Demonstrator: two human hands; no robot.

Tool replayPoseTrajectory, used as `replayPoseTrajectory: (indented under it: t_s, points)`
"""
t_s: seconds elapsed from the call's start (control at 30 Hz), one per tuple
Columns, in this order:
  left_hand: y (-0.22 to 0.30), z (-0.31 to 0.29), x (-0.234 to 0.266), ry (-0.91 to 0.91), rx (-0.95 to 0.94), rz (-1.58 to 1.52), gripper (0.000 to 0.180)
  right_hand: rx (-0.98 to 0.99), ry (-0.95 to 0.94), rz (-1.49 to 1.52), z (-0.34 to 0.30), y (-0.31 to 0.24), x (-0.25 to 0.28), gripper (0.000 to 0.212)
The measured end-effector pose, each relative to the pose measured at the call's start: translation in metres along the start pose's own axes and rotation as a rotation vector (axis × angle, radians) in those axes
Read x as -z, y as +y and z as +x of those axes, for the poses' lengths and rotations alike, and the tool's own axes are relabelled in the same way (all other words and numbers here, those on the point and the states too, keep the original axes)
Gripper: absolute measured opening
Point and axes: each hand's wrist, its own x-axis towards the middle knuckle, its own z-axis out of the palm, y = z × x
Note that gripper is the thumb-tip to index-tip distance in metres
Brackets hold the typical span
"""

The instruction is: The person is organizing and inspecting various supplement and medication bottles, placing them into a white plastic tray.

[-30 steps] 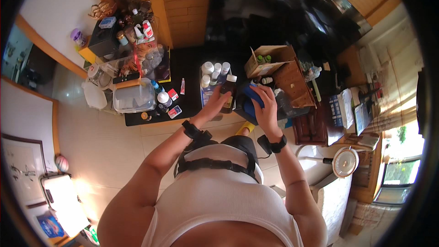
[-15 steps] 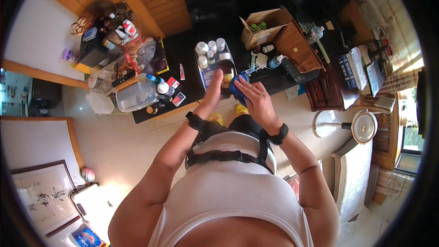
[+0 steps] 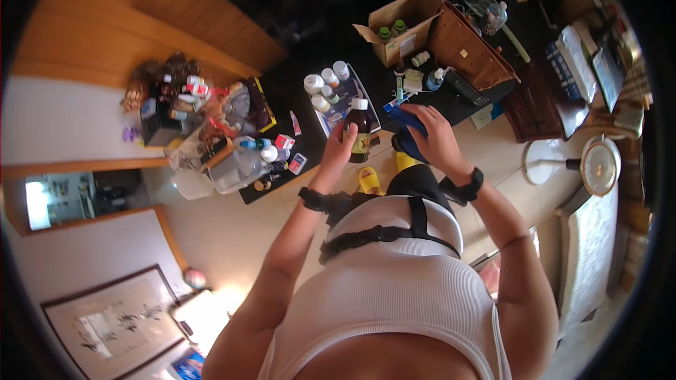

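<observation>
My left hand (image 3: pixel 339 148) is closed around a dark brown bottle (image 3: pixel 359 121) with a white cap and a yellowish label, held upright near the counter's front edge. To its right, my right hand (image 3: pixel 438 139) grips a dark blue cloth (image 3: pixel 410 122), its fingers bent over the top of it. A small gap separates cloth and bottle. Just beyond the bottle, a shallow tray (image 3: pixel 365 93) on the black counter carries several white-capped bottles (image 3: pixel 314 84).
An open cardboard box (image 3: pixel 405 17) with green-capped bottles stands at the back, beside a brown leather bag (image 3: pixel 468 49). A pump bottle (image 3: pixel 435 81) is near the bag. Left on the counter are a clear plastic container (image 3: pixel 236 172) and a toothpaste-like tube (image 3: pixel 295 124). A white fan (image 3: pixel 600 163) stands right.
The blue cloth, earlier up against the bottle, has come away to the right with my right hand. The bottle now shows fully in my left hand. The whole view has turned slightly.
</observation>
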Motion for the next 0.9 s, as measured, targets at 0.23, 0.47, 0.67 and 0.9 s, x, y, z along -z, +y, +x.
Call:
replayPoseTrajectory:
  t_s: [0.23, 0.47, 0.67, 0.9]
  points:
    - [0.035, 0.003, -0.029, -0.046, 0.088, -0.276, 0.056, 0.130, -0.043, 0.126, 0.037, 0.003, -0.023, 0.042]
    - [0.012, 0.008, -0.019, 0.163, 0.093, -0.274, 0.054, 0.164, -0.076, 0.091, 0.038, 0.010, -0.048, 0.053]
    - [0.029, 0.014, -0.027, 0.207, 0.149, -0.484, 0.052, 0.233, -0.166, 0.162, 0.026, 0.010, -0.040, 0.052]
    - [0.031, 0.017, -0.011, 0.128, 0.056, -0.430, 0.053, 0.192, -0.437, 0.278, 0.008, 0.019, -0.030, 0.039]
